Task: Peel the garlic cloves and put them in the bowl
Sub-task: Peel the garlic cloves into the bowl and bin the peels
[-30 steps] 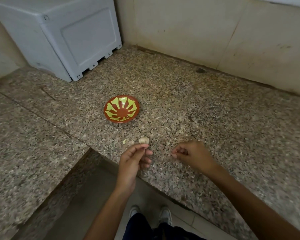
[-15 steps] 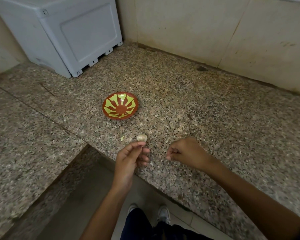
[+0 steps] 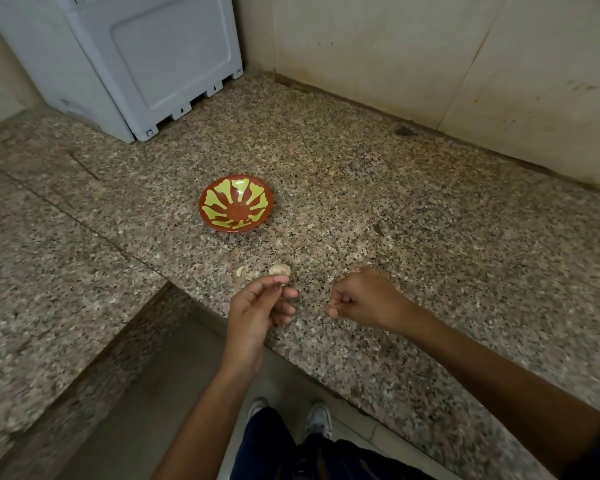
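Garlic (image 3: 280, 269) beside peel scrap (image 3: 240, 271), bowl (image 3: 235, 203) beyond; left grip (image 3: 257, 308) pinched together, right grip (image 3: 362, 299) fisted.

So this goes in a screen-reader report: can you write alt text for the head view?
A person's left hand pinches something small over a speckled granite counter, right hand curled nearby. A garlic piece lies beyond the fingers, an empty red-and-yellow bowl farther back.

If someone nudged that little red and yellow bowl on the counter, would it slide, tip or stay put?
The bowl looks small, shallow and empty, so probably light; a nudge would likely slide it across the smooth speckled counter. Its glossy surface may be a bit slippery. Its low, wide shape suggests it would rock rather than tip.
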